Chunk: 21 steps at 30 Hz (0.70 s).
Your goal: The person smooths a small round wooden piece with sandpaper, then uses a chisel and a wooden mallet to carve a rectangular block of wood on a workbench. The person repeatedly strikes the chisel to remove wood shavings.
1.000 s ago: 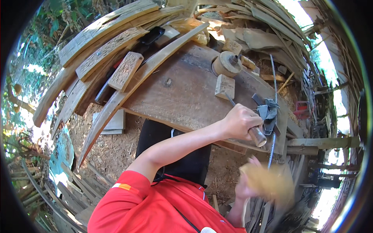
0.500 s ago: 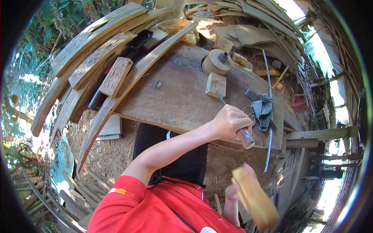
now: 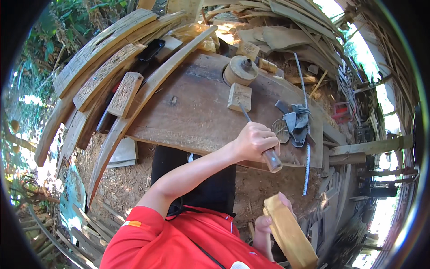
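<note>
My left hand (image 3: 258, 142) is wrapped around the wooden handle of a chisel (image 3: 272, 160). The chisel's thin metal blade slants away from me, its tip at the near face of a small wooden block (image 3: 240, 97) on the workbench (image 3: 192, 112). That block sits just in front of a round wooden piece (image 3: 241, 71) with a dark stub on top. Low on the right, my right hand (image 3: 263, 226) grips a long, thick yellowish wooden block (image 3: 291, 235), held up off the bench. Part of that hand is behind it, and any handle is hidden.
A grey cloth bundle (image 3: 297, 125) lies by a long ruler (image 3: 307, 166) at the bench's right end. A curved wooden strip (image 3: 148, 96) and several planks line the left side, with a short wood block (image 3: 126, 95) among them. Stacked boards (image 3: 286, 39) stand behind.
The wooden block in my right hand was blurred by motion and now shows sharply, tilted about the same way. My left hand keeps the chisel tip at the small block. The whole view has shifted slightly.
</note>
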Tool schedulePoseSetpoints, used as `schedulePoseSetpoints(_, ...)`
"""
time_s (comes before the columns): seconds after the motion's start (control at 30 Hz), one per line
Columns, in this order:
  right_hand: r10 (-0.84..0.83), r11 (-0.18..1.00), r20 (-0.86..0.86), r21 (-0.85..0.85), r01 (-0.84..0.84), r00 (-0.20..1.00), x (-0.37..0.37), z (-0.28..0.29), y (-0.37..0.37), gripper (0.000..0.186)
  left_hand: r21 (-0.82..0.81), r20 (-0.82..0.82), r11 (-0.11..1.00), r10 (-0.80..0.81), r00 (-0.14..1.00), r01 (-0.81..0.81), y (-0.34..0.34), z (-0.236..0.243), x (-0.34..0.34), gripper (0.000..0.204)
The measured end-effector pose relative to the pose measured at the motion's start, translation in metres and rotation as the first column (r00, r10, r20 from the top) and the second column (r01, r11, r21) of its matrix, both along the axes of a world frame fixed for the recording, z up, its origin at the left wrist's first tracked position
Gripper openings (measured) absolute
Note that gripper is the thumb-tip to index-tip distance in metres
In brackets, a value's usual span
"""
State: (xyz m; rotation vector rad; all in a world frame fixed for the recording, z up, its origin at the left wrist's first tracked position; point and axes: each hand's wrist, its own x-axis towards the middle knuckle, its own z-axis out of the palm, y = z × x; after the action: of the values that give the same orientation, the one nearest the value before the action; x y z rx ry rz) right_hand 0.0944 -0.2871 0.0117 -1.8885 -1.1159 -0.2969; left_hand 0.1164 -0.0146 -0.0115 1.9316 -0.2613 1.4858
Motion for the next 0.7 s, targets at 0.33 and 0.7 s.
schedulePoseSetpoints(0.33, -0.102, 0.991, 0.002, -0.085, 0.102, 0.995, 0.006, -0.026, 0.003, 0.054, 0.065, 0.051, 0.998, 0.009, 0.999, -0.012, 0.001, 0.0, 0.005, 0.02)
schedulePoseSetpoints(0.7, -0.086, 0.993, -0.303, 0.048, 0.105, 0.949, 0.02, -0.068, -0.009, 0.068, 0.089, 0.039, 0.994, 0.066, 0.997, -0.069, 0.019, -0.006, 0.012, 0.022)
